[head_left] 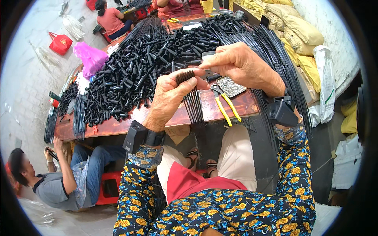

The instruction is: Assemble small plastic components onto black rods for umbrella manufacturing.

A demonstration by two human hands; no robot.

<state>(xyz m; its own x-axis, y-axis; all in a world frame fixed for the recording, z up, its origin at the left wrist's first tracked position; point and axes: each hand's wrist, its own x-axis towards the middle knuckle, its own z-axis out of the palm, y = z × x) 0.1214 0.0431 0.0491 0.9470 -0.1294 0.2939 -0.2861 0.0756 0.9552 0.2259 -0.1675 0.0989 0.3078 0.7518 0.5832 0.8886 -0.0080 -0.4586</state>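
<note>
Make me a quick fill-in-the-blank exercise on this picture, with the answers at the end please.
1. The bundle of thin black rods is gripped in the person's ____ hand.
2. The dark-headed metal pliers nearest the hands have ____ handles.
3. The large heap of small tubular parts on the reddish-brown wooden table is coloured ____.

Missing words: left; yellow; black.

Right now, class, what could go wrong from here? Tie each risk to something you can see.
The left hand grips many thin rods near their upper ends, so a few might slip out if the fingers loosen.

The pliers lie with their handles at the table edge; a knock could tip them off.

The tray is uncovered, so its metal bits might spill if bumped.
</note>
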